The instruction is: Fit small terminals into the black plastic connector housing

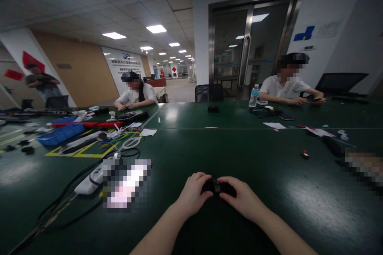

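A small black object [216,186] with a lighter, metallic-looking middle is held between my two hands, just above or on the green table [179,159] near its front edge. My left hand [195,192] grips its left side, fingers curled over the top and thumb below. On the right side, my right hand [239,196] closes on the same object in a similar way. Both palms are turned inward and the fingers partly hide the object's ends.
Left of my hands lie a white power strip [91,179], cables and a blurred bright rectangle [128,185]. Farther left is a blue tray [61,134]. A bottle [254,96] and a small red item [305,154] are rightward. Two people sit opposite; another stands far left.
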{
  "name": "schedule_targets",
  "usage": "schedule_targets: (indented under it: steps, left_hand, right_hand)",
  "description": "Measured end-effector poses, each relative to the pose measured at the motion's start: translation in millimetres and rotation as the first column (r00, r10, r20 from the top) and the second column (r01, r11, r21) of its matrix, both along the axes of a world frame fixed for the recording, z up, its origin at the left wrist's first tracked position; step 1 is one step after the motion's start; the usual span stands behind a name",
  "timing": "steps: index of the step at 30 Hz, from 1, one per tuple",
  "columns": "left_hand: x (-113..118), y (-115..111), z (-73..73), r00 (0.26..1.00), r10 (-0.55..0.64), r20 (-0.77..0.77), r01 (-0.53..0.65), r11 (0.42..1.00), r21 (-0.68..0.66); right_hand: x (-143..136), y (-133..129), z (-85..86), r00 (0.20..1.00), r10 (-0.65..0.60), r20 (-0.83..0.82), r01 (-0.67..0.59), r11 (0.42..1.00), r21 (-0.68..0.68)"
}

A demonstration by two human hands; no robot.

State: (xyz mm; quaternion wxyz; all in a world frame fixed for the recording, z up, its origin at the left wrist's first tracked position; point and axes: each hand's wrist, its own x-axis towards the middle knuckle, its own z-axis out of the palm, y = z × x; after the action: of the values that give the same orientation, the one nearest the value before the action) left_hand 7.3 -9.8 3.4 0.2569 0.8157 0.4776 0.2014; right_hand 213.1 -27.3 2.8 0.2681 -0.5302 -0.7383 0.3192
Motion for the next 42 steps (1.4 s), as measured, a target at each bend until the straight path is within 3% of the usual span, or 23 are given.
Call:
schedule_targets:
  steps: [15,26,42]
  left_hand:
    - [-0.9,3.4,-9.1,0.999,0.010,0.046,-0.011,1.000,0.018]
    - [0.0,-0.6,-1.7,0.998,0.009,0.058,-0.008,1.000,-0.010]
    - [-0.8,2.5,-7.9,0.999,-0.008,0.037,0.007,0.999,0.032]
  right_hand:
    - [0.1,2.2,-5.7,1.000,0.017,0.014,-0.018,0.999,0.039]
    - [-1.0,-0.8,0.3,0.999,0.038,0.011,-0.039,0.998,0.052]
    - [-5.2,0.1,-0.3,1.000,0.010,0.023,-0.010,1.000,0.027]
